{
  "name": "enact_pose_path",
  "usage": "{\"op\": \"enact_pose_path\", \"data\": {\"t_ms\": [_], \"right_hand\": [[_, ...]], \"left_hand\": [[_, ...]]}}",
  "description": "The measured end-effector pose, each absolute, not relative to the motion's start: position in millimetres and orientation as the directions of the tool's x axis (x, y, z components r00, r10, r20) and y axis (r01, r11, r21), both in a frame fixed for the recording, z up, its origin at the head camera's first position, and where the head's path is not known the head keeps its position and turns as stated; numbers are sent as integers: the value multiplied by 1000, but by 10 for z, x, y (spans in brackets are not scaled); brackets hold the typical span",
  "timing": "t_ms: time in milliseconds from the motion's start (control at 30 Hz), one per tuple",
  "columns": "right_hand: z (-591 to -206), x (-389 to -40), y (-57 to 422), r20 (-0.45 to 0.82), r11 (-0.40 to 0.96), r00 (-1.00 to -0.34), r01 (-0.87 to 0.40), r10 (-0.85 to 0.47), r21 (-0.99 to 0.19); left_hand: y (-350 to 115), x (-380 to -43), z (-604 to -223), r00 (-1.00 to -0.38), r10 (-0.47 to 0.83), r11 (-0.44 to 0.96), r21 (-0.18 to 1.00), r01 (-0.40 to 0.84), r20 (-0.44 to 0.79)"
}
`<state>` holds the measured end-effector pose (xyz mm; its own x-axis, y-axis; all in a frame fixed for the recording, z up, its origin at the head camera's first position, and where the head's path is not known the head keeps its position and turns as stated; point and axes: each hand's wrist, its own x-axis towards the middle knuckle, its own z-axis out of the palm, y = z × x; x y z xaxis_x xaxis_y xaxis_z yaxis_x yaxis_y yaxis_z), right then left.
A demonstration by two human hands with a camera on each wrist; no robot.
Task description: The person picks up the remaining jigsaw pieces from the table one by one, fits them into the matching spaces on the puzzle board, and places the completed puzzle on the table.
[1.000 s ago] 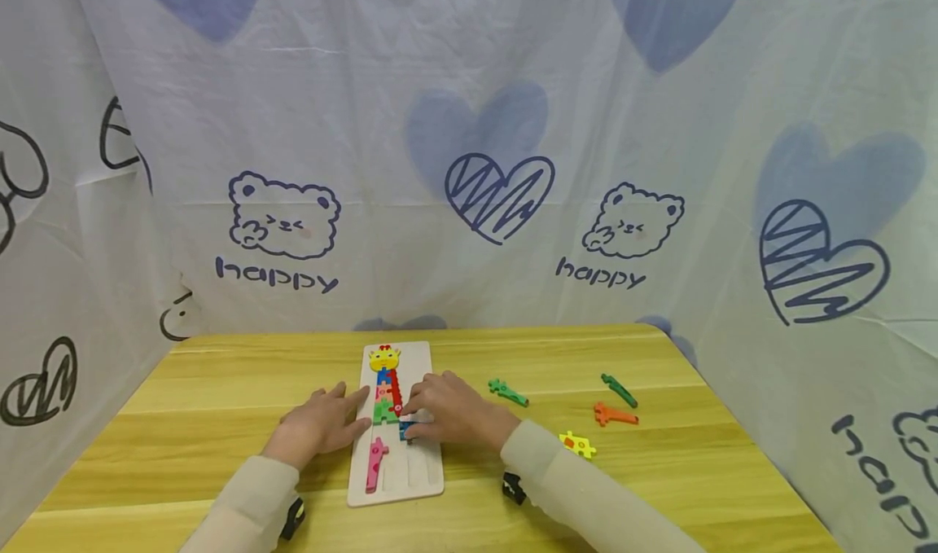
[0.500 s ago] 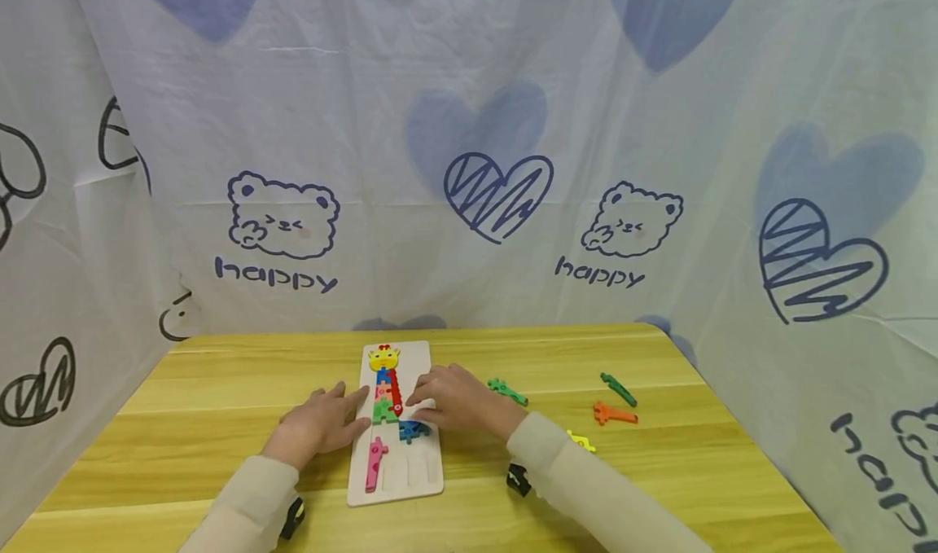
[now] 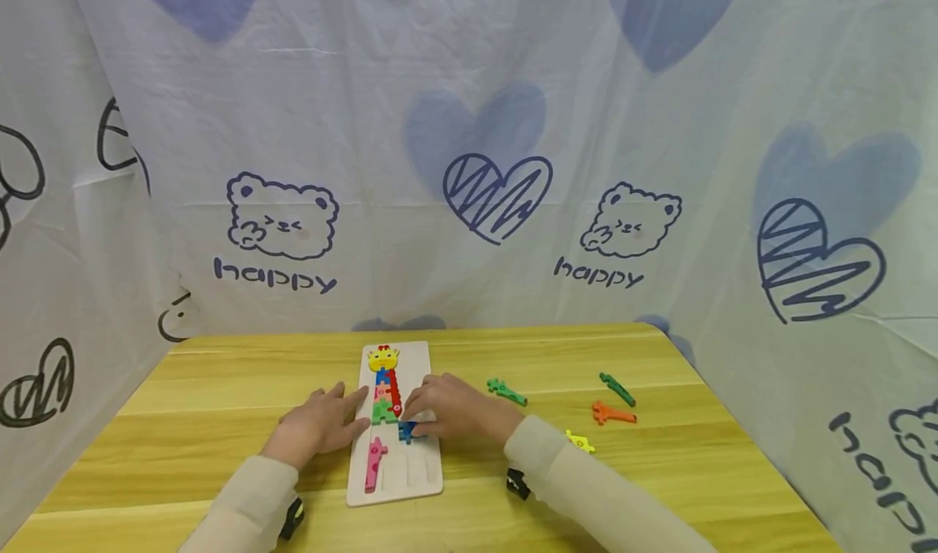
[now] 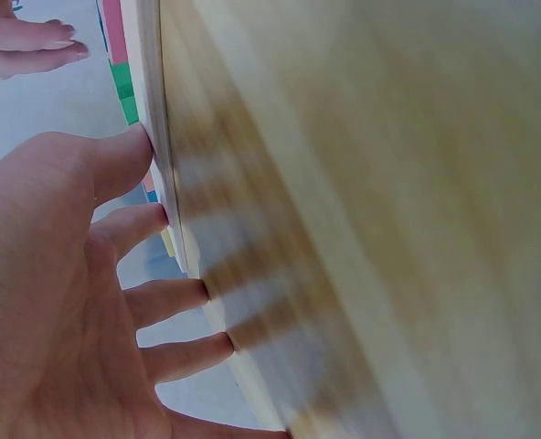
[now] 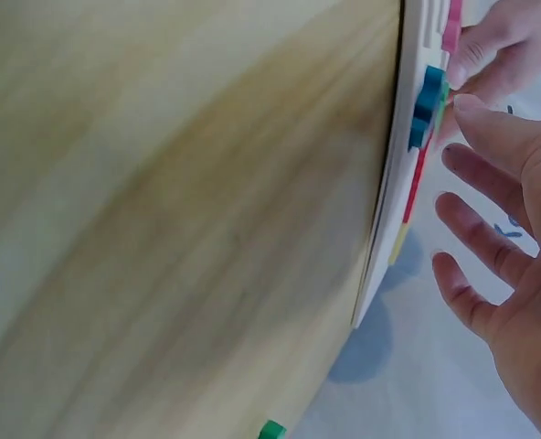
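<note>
Blue piece [image 3: 406,432] lay on the pale board [image 3: 416,359], near and right of the green piece [image 3: 383,411], just near of the red piece [image 3: 396,394]. Right-wrist view showed it proud of the board face, so probably not seated. Read it as light, stiff, likely painted wood; smooth faces maybe a bit slick, not fragile, though the knobs looked like the chip points. Best hold: opposite side edges, thumb and forefinger; pressure on one corner would likely have tipped it. Right grip [image 3: 450,406] was at the piece, fingers loosely bent and spread, not closed round it; couldn't tell whether a fingertip touched. Left grip [image 3: 322,419] was released, thumb and fingertips against the board's left edge, a decent brace. Pink piece [image 3: 375,463] lay near and left on the board. Farther right on the worktop [image 3: 220,398]: light green piece [image 3: 507,392], yellow piece [image 3: 580,442] partly behind the sleeve, orange piece [image 3: 614,413], dark green piece [image 3: 618,389].
</note>
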<state>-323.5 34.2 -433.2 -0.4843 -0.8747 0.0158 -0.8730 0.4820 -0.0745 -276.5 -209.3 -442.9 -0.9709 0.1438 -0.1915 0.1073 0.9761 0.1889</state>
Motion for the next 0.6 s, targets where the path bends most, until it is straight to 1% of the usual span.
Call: {"op": "enact_pose_path", "data": {"t_ms": [100,267,400,600], "right_hand": [[-4382,-3243,312,32,455,-457,-889,-889,-57],[-4430,-3242,269,45,431,-431,-902,-901,2],[-4440,-3230,260,45,438,-437,-899,-898,12],[-4441,-3222,272,34,478,-478,-878,-878,-1]], "left_hand": [[-2096,-2765,-4428,-970,143,976,189,106,-196],[-2097,-2763,-4425,-968,149,975,192,110,-203],[-2094,-2759,-4422,-968,155,975,189,117,-199],[-2098,-2760,-4431,-970,154,976,185,118,-190]]}}
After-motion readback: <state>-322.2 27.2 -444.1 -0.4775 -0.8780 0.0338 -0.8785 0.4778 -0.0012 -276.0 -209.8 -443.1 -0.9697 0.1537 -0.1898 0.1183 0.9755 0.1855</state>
